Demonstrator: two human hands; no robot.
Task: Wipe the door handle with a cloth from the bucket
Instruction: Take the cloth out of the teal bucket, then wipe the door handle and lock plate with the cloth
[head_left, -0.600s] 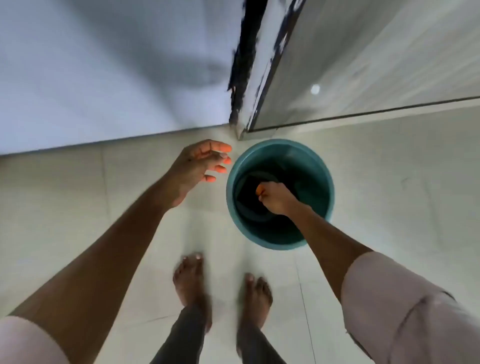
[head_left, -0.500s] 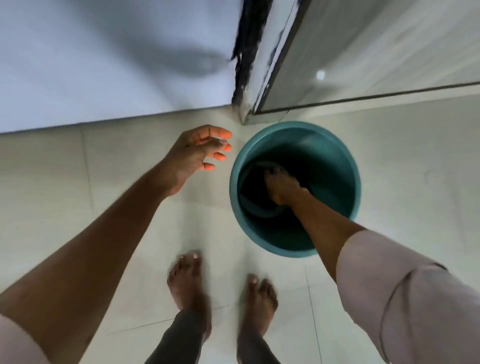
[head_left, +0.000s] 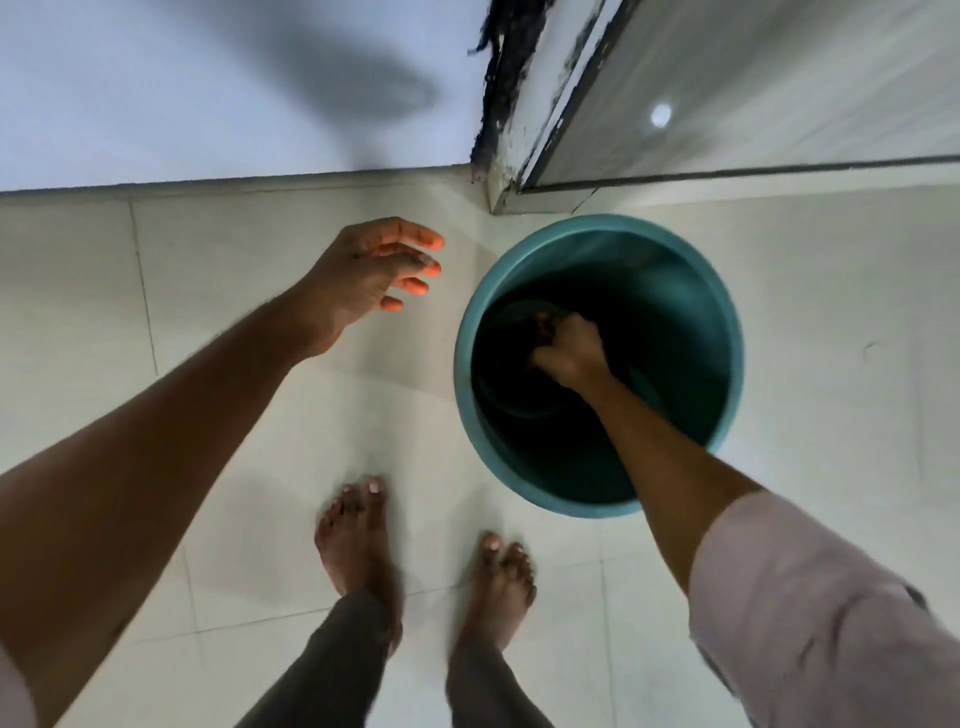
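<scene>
Standing barefoot on the tiled floor (head_left: 218, 525), the person held the left hand (head_left: 363, 275) spread and empty, likely for balance, while the right hand (head_left: 569, 353) reached into the teal bucket (head_left: 727, 332), fingers curled around something dark, probably the cloth, too shadowed to confirm.

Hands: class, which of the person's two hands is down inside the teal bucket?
The right hand, curled deep inside the teal bucket. The left hand hangs open above the floor tiles, outside the rim.
</scene>
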